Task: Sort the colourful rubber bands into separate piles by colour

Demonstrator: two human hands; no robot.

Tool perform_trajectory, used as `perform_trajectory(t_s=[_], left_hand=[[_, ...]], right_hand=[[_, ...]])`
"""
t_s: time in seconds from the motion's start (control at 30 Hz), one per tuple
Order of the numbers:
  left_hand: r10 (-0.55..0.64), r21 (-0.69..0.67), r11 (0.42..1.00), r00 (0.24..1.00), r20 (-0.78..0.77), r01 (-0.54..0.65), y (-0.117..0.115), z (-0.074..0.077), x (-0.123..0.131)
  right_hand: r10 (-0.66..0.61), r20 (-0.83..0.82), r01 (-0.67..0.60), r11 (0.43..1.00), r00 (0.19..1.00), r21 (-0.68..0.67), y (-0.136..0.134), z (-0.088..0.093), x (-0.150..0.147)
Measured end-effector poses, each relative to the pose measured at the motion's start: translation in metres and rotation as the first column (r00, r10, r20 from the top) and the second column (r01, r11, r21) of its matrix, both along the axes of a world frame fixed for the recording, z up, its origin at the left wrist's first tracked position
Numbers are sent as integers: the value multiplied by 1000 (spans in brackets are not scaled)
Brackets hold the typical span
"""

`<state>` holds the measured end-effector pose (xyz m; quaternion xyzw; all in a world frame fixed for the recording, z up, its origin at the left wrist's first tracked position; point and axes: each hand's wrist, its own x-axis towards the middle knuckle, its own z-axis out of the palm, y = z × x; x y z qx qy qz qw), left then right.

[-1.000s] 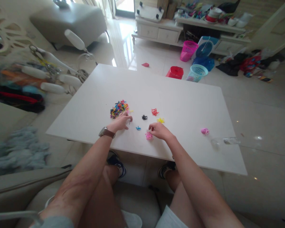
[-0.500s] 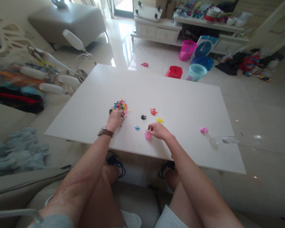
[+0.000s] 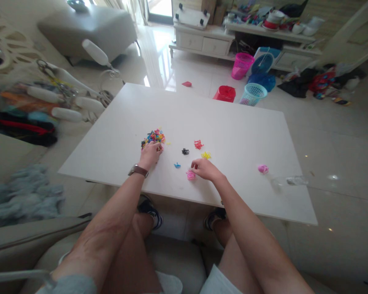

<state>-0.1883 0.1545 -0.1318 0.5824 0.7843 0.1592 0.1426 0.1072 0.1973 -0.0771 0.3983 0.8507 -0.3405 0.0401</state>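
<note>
Both grips, left hand (image 3: 149,156) and right hand (image 3: 204,168), I can't read; left is apparently picking at the mixed pile (image 3: 155,136), next needing fine pinching.

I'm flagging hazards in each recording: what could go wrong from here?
1. The left hand is at the mixed pile, so its fingers might scatter loose pieces.
2. The right hand sits between the pink pile and the yellow pile; a careless sweep could mix them.
3. The blue pile lies between the hands and might get brushed.
</note>
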Motion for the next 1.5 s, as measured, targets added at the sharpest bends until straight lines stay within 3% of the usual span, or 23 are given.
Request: perform_trajectory(t_s=[0.3, 0.4, 0.5, 0.57, 0.6, 0.7, 0.87, 0.93, 1.1, 1.27, 1.5], left_hand=[[61, 60, 996, 995, 84, -67, 5, -1, -3], [138, 81, 985, 974, 179, -154, 6, 3, -6], [237, 125, 946, 900, 365, -300, 8, 9, -10], [302, 112, 897, 778, 550, -427, 9, 13, -10], [330, 76, 868, 683, 652, -491, 10, 14, -10], [354, -86, 776, 320, 879, -624, 14, 18, -6], [321, -339, 670, -153, 934, -660, 18, 27, -3], [300, -415, 634, -287, 910, -652, 18, 31, -5], [235, -477, 591, -426, 873, -651, 18, 39, -12], [88, -531, 601, -611, 786, -597, 15, 43, -18], [86, -553, 613, -648, 757, -565, 12, 41, -20]], right_hand=[[-5, 8, 5, 1000, 1000, 8, 0, 1, 0], [0, 3, 0, 1000, 1000, 10, 1, -1, 1], [2, -3, -2, 1000, 1000, 3, 1, -3, 2], [-2, -7, 2, 1000, 1000, -1, 1, -3, 2], [-3, -7, 3, 1000, 1000, -1, 1, -4, 1], [-5, -11, 5, 1000, 1000, 4, 1, -4, 1], [4, -8, -4, 1000, 1000, 4, 1, -3, 0], [6, -3, -6, 1000, 1000, 8, 1, -3, -1], [5, -9, -5, 1000, 1000, 5, 1, -4, 0], [8, -9, -8, 1000, 1000, -5, 1, -6, 0], [11, -3, -11, 1000, 1000, -3, 1, -6, 0]])
